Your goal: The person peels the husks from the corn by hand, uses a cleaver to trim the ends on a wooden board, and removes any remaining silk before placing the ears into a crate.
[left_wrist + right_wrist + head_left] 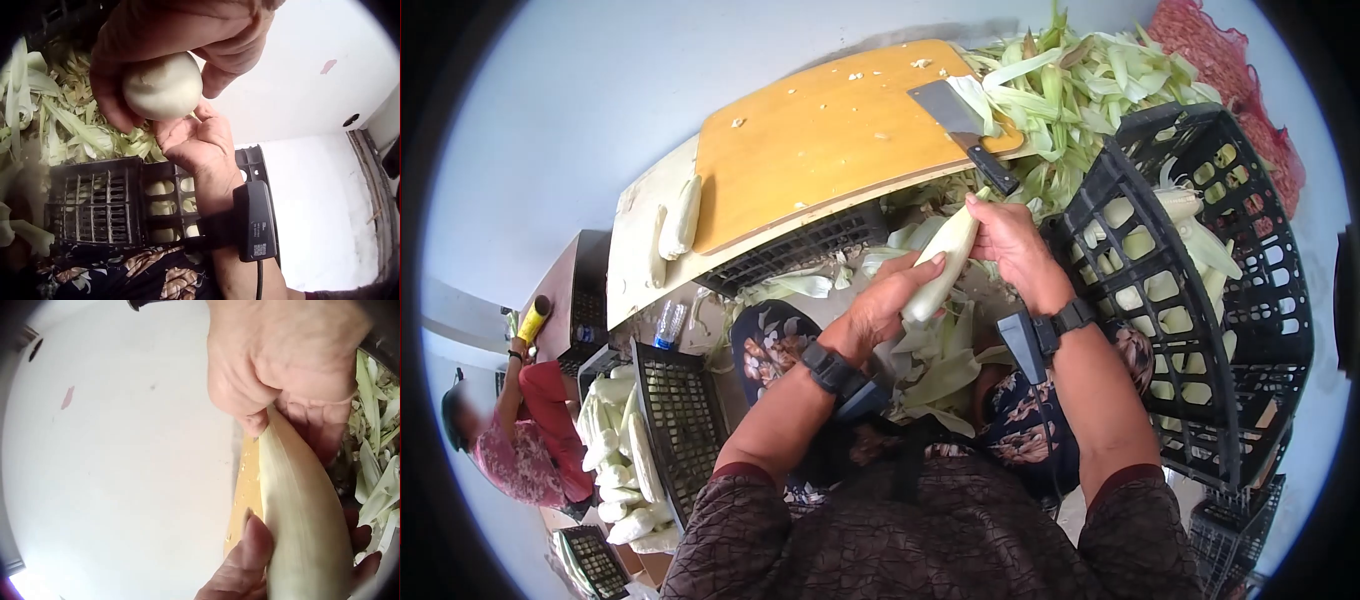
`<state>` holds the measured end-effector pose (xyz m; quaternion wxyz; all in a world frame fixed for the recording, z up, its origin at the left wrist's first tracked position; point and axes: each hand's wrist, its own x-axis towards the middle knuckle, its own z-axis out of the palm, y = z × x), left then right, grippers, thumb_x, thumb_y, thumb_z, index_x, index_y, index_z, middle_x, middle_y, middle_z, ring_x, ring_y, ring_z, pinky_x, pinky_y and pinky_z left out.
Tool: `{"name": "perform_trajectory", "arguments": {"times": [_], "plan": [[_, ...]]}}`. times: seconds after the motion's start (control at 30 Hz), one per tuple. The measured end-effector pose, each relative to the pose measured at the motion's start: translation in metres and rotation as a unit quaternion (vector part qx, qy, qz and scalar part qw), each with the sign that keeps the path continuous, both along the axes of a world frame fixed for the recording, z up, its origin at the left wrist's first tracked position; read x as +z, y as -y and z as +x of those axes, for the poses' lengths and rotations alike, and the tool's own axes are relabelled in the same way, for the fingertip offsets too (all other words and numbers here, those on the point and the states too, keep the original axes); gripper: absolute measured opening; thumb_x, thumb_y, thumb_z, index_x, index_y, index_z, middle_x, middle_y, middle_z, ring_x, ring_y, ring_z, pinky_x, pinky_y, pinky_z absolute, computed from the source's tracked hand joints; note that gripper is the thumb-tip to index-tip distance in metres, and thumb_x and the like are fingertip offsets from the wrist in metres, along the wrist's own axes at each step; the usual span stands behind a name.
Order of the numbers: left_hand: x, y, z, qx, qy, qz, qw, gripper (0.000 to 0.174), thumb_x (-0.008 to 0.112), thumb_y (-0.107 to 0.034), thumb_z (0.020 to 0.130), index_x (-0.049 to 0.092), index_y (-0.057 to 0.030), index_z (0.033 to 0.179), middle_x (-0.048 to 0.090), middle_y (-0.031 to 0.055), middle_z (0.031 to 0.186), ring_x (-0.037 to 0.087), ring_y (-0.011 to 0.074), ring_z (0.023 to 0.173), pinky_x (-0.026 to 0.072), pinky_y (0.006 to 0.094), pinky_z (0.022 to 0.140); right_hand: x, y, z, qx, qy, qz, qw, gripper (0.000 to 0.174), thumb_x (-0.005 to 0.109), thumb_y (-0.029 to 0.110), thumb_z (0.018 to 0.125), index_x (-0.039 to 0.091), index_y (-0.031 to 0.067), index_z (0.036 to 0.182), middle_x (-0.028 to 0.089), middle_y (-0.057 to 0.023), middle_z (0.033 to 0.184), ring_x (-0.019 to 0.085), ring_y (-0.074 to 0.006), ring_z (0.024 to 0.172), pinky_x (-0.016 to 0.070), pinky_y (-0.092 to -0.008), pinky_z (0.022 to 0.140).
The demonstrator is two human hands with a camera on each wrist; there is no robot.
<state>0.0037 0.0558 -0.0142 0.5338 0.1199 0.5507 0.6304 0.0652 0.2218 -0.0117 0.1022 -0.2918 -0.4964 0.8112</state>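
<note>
A pale green corn ear in its husk [941,262] is held between both hands above the lap. My left hand [888,292] grips its thick lower part, thumb along the top; in the left wrist view the ear's rounded butt end [164,87] shows inside the curled fingers. My right hand [1012,245] pinches the narrow tip, as the right wrist view shows, with thumb and finger at the point of the husk [300,506]. A cleaver [952,112] lies on the orange board [820,140], its handle over the front edge.
Loose husks [1090,90] heap at the board's right. A black crate [1190,290] with corn stands at the right, another crate [680,420] at the left beside piled ears [615,455]. Two ears [681,220] lie on the table's left end. A person [525,450] sits far left.
</note>
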Motion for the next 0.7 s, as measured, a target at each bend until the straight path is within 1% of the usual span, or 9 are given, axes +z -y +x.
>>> {"name": "perform_trajectory", "arguments": {"times": [0.13,0.17,0.3,0.37,0.53,0.57,0.6,0.67,0.7], "plan": [[-0.005,-0.001,-0.003,-0.010,0.007,-0.004,1.000,0.041,0.056,-0.023,0.086,0.048,0.0051,0.114,0.059,0.0119,0.095,0.060,0.0182,0.078,0.0506,0.0288,0.069,0.008,-0.002,-0.002,0.021,0.010,0.027,0.999,0.028,0.058,0.022,0.083,0.055,-0.0056,0.086,0.059,-0.0135,0.080,0.062,-0.0232,0.068,0.0538,-0.0355,0.059],[-0.005,-0.001,-0.003,-0.015,0.008,-0.004,1.000,0.039,0.057,-0.021,0.086,0.048,0.0048,0.114,0.059,0.0110,0.095,0.060,0.0168,0.080,0.0494,0.0270,0.071,0.012,-0.004,-0.001,0.045,0.016,0.044,0.998,0.029,0.056,0.025,0.085,0.055,-0.0039,0.087,0.060,-0.0134,0.080,0.062,-0.0211,0.068,0.0530,-0.0316,0.063],[-0.006,-0.004,-0.006,-0.044,0.012,0.011,0.999,0.038,0.055,-0.019,0.086,0.047,0.0045,0.115,0.059,0.0104,0.096,0.059,0.0166,0.084,0.0487,0.0276,0.074,0.022,-0.014,-0.001,0.068,0.041,0.066,0.995,0.029,0.055,0.025,0.086,0.055,-0.0042,0.087,0.060,-0.0131,0.080,0.063,-0.0213,0.069,0.0531,-0.0320,0.062],[-0.010,-0.005,-0.007,-0.062,0.041,0.035,0.997,0.042,0.056,-0.021,0.085,0.045,0.0040,0.117,0.058,0.0108,0.098,0.059,0.0188,0.088,0.0481,0.0300,0.077,0.026,-0.018,-0.001,0.108,0.054,0.088,0.989,0.030,0.054,0.025,0.086,0.055,-0.0045,0.087,0.061,-0.0128,0.079,0.063,-0.0210,0.069,0.0531,-0.0320,0.061],[-0.011,-0.009,-0.007,-0.081,0.078,0.048,0.993,0.049,0.058,-0.028,0.083,0.043,0.0011,0.118,0.057,0.0129,0.101,0.059,0.0245,0.090,0.0475,0.0351,0.081,0.024,-0.016,-0.005,0.114,0.068,0.110,0.985,0.029,0.053,0.026,0.086,0.055,-0.0029,0.084,0.060,-0.0113,0.077,0.061,-0.0192,0.063,0.0514,-0.0301,0.057],[-0.017,-0.009,-0.009,-0.083,0.107,0.072,0.988,0.050,0.057,-0.031,0.083,0.042,0.0002,0.120,0.057,0.0140,0.101,0.059,0.0260,0.092,0.0477,0.0363,0.081,0.023,-0.013,-0.007,0.096,0.081,0.116,0.985,0.027,0.053,0.024,0.086,0.055,-0.0023,0.082,0.059,-0.0108,0.076,0.060,-0.0191,0.063,0.0504,-0.0297,0.056],[-0.018,-0.010,-0.009,-0.086,0.125,0.092,0.984,0.052,0.056,-0.032,0.084,0.040,0.0001,0.122,0.055,0.0160,0.103,0.058,0.0288,0.094,0.0477,0.0374,0.082,0.026,-0.011,-0.011,0.099,0.093,0.136,0.981,0.027,0.052,0.022,0.086,0.056,-0.0041,0.084,0.059,-0.0116,0.077,0.060,-0.0198,0.067,0.0511,-0.0306,0.058],[-0.005,-0.011,-0.008,-0.078,0.146,0.101,0.981,0.053,0.055,-0.033,0.084,0.039,0.0000,0.123,0.054,0.0186,0.106,0.057,0.0335,0.096,0.0468,0.0407,0.083,0.027,-0.010,-0.013,0.103,0.062,0.140,0.983,0.028,0.052,0.021,0.087,0.056,-0.0067,0.089,0.059,-0.0129,0.081,0.060,-0.0205,0.069,0.0515,-0.0319,0.062],[-0.003,-0.011,-0.010,-0.074,0.147,0.099,0.981,0.053,0.055,-0.033,0.084,0.039,0.0000,0.123,0.054,0.0186,0.106,0.057,0.0335,0.096,0.0468,0.0407,0.083,0.028,-0.010,-0.014,0.106,0.062,0.138,0.983,0.028,0.052,0.021,0.087,0.056,-0.0067,0.089,0.059,-0.0129,0.081,0.060,-0.0205,0.069,0.0515,-0.0319,0.062]]}}
